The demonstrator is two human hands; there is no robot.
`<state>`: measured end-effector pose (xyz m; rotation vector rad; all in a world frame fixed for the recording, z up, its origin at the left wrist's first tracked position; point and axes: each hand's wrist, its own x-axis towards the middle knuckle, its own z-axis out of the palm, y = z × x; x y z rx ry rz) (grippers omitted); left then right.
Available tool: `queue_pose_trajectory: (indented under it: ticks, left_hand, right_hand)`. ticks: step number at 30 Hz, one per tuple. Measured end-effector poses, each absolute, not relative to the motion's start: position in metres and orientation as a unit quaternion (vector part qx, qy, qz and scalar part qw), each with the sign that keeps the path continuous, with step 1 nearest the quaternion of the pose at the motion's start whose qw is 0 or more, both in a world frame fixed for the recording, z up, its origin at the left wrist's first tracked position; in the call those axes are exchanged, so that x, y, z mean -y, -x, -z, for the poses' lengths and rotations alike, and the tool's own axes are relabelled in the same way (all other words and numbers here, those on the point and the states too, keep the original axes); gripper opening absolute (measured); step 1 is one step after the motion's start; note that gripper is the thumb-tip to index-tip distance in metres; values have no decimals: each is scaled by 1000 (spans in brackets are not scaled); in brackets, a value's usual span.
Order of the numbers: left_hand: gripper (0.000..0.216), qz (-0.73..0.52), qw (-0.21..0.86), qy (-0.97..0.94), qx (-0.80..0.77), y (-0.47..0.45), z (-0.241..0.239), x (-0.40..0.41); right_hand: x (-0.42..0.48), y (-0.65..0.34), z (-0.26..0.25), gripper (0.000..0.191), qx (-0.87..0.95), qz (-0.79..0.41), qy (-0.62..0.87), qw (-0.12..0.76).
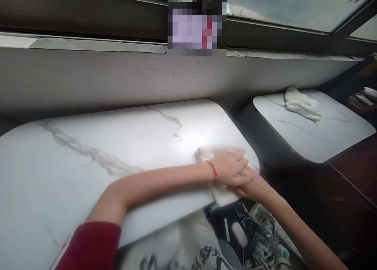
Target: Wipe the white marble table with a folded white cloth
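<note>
A folded white cloth [225, 195] lies at the right end of a white marble-patterned table [88, 191], one corner hanging past the near edge. My left hand [231, 168], with a red string around the wrist, rests across the cloth and overlaps my right hand. Its fingers are stretched out and lie fairly flat. From the lower right my right hand [249, 181] reaches onto the same cloth; its fingers are mostly hidden beneath the left one. Cloth and fingertips are slightly blurred.
A second marbled table [330, 134] stands to the right, bearing a crumpled white cloth [303, 104]. Below the near edge are a plastic bottle [260, 232], a white mouse-like object [239, 234] and cluttered items. A wall [112, 77] and windows run along the back.
</note>
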<state>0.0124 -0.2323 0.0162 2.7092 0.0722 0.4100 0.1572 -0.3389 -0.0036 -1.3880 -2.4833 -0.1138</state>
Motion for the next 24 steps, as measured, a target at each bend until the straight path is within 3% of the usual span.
queue_pose_trajectory:
  ticks: [5,11,24]
  left_hand:
    - [50,-198,188,-962,-4,-71,1,209]
    - [44,-214,170,-962,-26,-101,12,145]
    - [39,-272,186,-920,-214,-3,3,25]
  right_hand:
    - [317,-208,12,24,844,102,505,149]
    - [243,-241,21,26,831,79,530,149]
    - [71,-153,34,25,846,55,466,252]
